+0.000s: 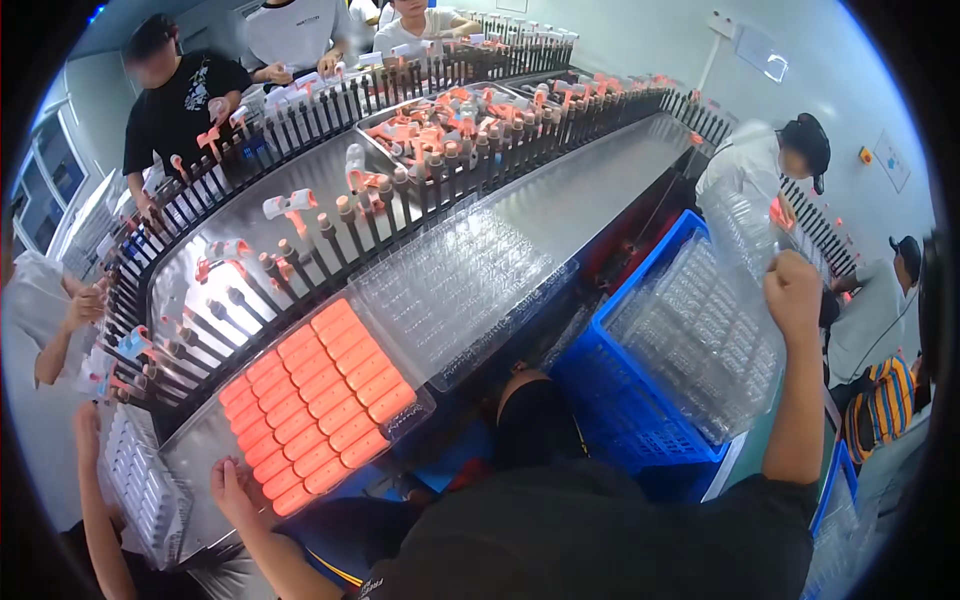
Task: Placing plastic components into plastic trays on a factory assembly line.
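Note:
My right hand [793,290] is raised on the right, closed on the edge of a clear plastic blister tray [742,222] that hangs tilted over a blue crate [640,385]. More clear trays [690,330] lie stacked in that crate. On the left, my left hand [231,487] hovers by the near left corner of a tray filled with rows of orange oblong parts [318,405]. Its fingers look loosely bent, with nothing visible in them. Just beyond the filled tray, a stack of clear trays [455,285] rests on the metal table.
A conveyor of upright black pegs [330,235] curves around the metal worktop [620,150], some pegs bearing orange and white parts. A bin of mixed parts [450,125] stands in the middle. Several people work around it; at lower left another person's arm [92,500] is beside white trays [145,480].

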`<move>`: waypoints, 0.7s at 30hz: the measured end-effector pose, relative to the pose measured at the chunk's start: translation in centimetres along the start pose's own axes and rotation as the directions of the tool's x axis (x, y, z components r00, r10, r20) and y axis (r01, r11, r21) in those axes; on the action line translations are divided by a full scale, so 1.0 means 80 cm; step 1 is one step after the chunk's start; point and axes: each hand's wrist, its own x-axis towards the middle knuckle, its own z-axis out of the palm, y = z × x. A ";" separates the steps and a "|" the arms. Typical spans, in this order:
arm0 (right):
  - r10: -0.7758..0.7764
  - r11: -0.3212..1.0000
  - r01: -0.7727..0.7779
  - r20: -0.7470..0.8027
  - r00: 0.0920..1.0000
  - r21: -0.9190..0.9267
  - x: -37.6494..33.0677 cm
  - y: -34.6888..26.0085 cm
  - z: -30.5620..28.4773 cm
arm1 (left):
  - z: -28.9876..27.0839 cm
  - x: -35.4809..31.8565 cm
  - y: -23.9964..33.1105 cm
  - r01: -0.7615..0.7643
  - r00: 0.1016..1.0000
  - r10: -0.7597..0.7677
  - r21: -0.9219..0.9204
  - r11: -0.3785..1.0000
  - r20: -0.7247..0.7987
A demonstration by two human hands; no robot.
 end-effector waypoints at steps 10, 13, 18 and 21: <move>0.121 0.960 -0.216 -0.436 0.892 -0.175 0.014 0.067 0.008 | 0.045 -0.052 0.079 -0.207 0.972 0.231 0.297 0.932 -0.046; -0.024 0.942 -0.071 -0.275 0.961 -0.329 0.021 0.085 0.027 | 0.082 -0.089 0.110 -0.348 0.895 0.442 0.532 0.772 -0.056; -0.035 0.990 0.019 -0.110 0.993 -0.139 0.004 0.154 0.058 | 0.242 -0.219 0.191 -0.782 0.602 0.545 0.567 0.257 0.584; -0.181 0.957 0.145 -0.125 0.976 -0.251 -0.005 0.165 0.083 | 0.283 -0.275 0.160 -0.891 0.451 0.542 0.330 0.311 0.709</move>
